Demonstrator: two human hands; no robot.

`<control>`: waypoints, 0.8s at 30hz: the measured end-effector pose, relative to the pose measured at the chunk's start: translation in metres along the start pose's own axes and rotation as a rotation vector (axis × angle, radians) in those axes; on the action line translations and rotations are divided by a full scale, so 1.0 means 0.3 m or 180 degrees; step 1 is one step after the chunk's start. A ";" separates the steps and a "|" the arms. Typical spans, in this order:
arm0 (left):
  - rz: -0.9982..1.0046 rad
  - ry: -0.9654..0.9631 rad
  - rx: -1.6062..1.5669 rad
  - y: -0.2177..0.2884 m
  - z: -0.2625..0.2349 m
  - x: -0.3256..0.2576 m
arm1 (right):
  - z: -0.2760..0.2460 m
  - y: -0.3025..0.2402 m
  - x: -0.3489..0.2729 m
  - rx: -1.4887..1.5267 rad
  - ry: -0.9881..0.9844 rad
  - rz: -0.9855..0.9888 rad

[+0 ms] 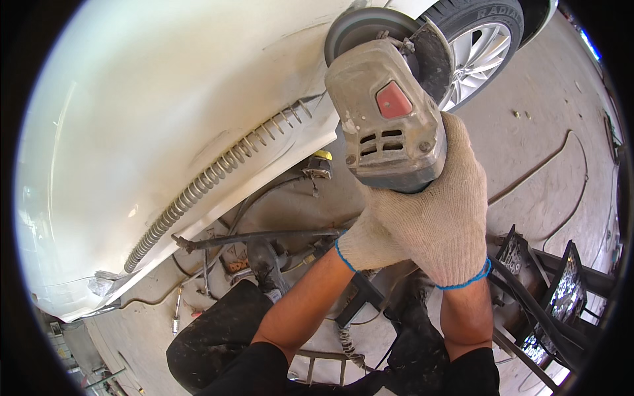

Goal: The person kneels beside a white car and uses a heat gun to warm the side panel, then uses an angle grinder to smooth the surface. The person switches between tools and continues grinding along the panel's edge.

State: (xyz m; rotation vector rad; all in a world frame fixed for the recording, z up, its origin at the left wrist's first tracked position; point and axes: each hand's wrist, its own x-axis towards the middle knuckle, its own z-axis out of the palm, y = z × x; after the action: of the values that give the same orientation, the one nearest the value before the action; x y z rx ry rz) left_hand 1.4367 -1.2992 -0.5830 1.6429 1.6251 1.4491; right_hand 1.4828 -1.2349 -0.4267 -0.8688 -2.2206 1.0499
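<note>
Taking the white car panel (165, 112) as landmark and going left to right: a row of coiled wire loops (211, 175) runs along the panel's lower edge, above tools lying on the floor (548, 119). Right of the panel, the angle grinder (386, 119) is held up with its long axis pointing away from the person, its disc (360, 30) at the panel's right edge near the wheel (479, 49), probably so the disc meets the metal. The gloved left hand (370, 241) supports from below; the gloved right hand (442, 211) has its fingers wrapped tight round the grinder's body, likely for steadiness.
</note>
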 end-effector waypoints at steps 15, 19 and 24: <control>0.0052 0.0118 0.0130 -0.001 0.012 -0.015 | 0.020 0.017 -0.008 -0.0059 0.0063 -0.0091; -0.0055 -0.0054 0.0186 -0.018 0.004 -0.028 | 0.027 0.014 -0.011 -0.0027 0.0033 -0.0155; -0.0209 -0.0125 -0.0159 0.038 -0.035 0.004 | 0.032 0.020 -0.008 -0.0033 0.0041 -0.0083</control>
State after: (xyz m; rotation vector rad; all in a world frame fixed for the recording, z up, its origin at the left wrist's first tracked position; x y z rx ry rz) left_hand 1.4328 -1.3048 -0.5688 1.5663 1.5932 1.4051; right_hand 1.4797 -1.2382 -0.4373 -0.8464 -2.2225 1.0189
